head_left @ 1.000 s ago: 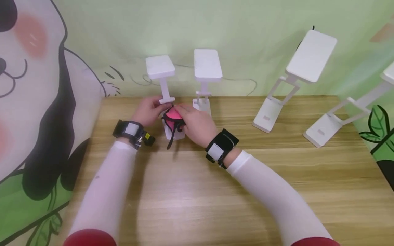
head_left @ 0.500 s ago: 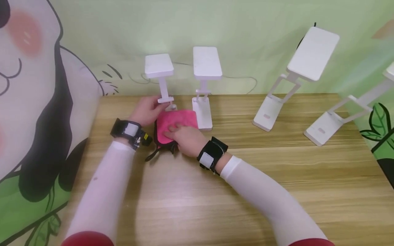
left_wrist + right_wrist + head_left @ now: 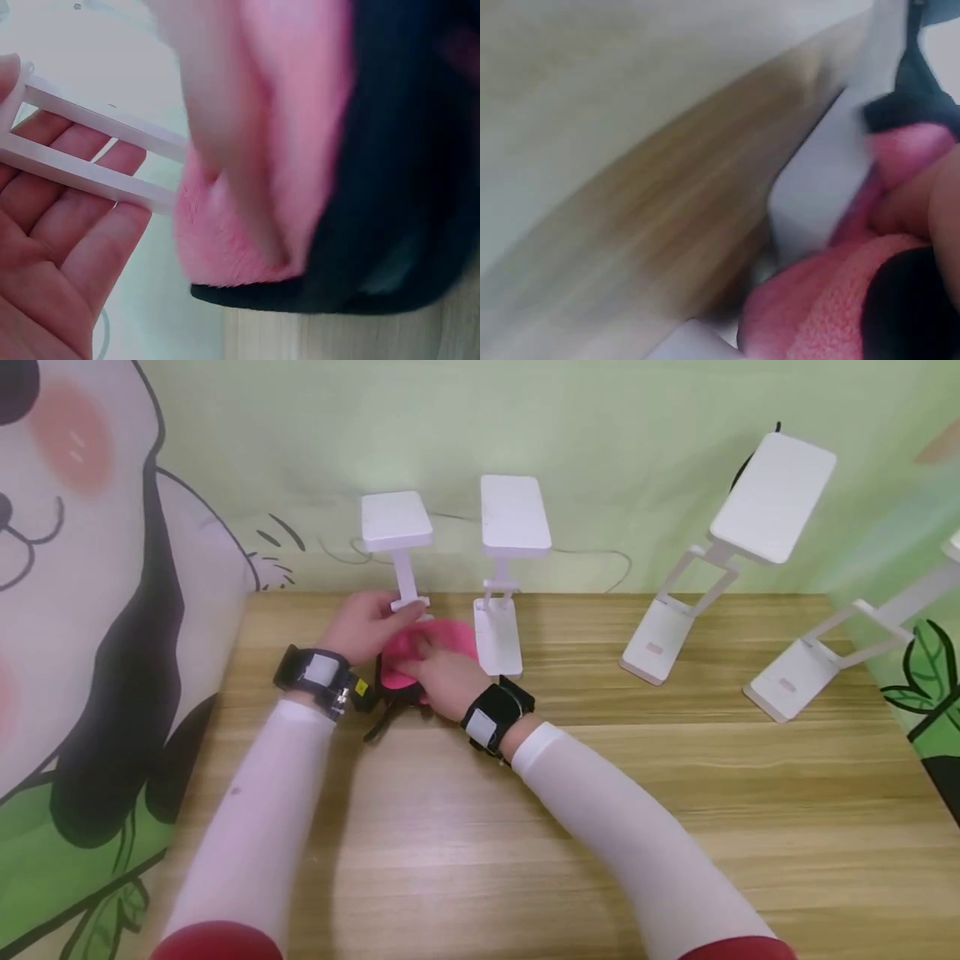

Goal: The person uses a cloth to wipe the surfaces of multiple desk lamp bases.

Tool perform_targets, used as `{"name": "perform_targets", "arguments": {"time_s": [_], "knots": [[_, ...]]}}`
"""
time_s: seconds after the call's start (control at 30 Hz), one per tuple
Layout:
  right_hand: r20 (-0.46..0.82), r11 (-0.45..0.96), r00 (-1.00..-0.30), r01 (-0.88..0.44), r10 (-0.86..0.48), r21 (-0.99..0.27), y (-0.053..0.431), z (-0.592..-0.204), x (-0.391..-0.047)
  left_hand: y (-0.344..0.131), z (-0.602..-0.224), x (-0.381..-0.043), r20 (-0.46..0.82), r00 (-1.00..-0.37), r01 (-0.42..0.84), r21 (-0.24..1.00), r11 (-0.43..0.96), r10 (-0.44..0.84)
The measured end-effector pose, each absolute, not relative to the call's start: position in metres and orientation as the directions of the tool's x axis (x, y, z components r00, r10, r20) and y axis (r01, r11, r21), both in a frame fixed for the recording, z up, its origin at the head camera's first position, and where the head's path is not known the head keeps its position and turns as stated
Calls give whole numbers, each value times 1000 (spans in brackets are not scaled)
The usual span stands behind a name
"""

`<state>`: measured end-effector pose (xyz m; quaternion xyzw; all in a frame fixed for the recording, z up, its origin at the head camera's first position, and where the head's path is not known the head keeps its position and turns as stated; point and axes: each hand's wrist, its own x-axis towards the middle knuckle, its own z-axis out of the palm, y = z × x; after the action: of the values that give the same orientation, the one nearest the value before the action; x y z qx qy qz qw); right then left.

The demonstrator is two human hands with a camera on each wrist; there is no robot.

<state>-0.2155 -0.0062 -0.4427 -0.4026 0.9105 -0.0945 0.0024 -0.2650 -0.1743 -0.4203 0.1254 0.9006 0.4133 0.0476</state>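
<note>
My left hand (image 3: 362, 628) holds the leftmost white desk lamp (image 3: 396, 520) at its folding arm. In the left wrist view the fingers lie behind the arm's two bars (image 3: 82, 118) and the thumb is at the joint. A pink plush cloth (image 3: 457, 635) with black edging lies over the lamp's base and hides most of it. My right hand (image 3: 453, 685) grips the cloth, its fingers sunk into a fold of it. The right wrist view shows the cloth (image 3: 817, 300) bunched around the fingers beside the white base (image 3: 821, 187).
A second white lamp (image 3: 497, 639) stands just right of the cloth. Farther right are another lamp (image 3: 656, 639) and a partly cut-off lamp (image 3: 791, 681). A thin cable runs along the green wall (image 3: 622, 460) behind the wooden table (image 3: 570, 827).
The cloth, bunched at the lamp's base a second ago, spread out flat over it and is now creased under my right hand. That hand has shifted left; my left hand stays at the lamp arm.
</note>
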Motion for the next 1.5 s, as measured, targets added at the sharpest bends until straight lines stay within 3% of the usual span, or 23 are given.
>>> {"name": "perform_targets", "arguments": {"time_s": [0.27,0.53,0.97,1.13,1.37,1.5], "knots": [[143,657,-672,-740,-726,-142,-4,-453,-212,-171,-420,-269,33,-974,171,762,625,225],[6,626,-642,-749,-767,-216,14,-440,-183,-172,-421,-264,27,-978,154,765,626,208],[152,677,-702,-712,-696,-185,-8,-455,-223,-171,-421,-264,3,-974,131,820,557,225],[168,687,-705,-709,-689,-161,-4,-456,-207,-173,-419,-263,-20,-974,108,836,538,227],[83,690,-710,-700,-699,-181,9,-449,-170,-174,-417,-263,-54,-971,85,830,552,231],[81,685,-707,-702,-702,-193,8,-448,-172,-174,-416,-264,-42,-973,96,820,564,226]]}}
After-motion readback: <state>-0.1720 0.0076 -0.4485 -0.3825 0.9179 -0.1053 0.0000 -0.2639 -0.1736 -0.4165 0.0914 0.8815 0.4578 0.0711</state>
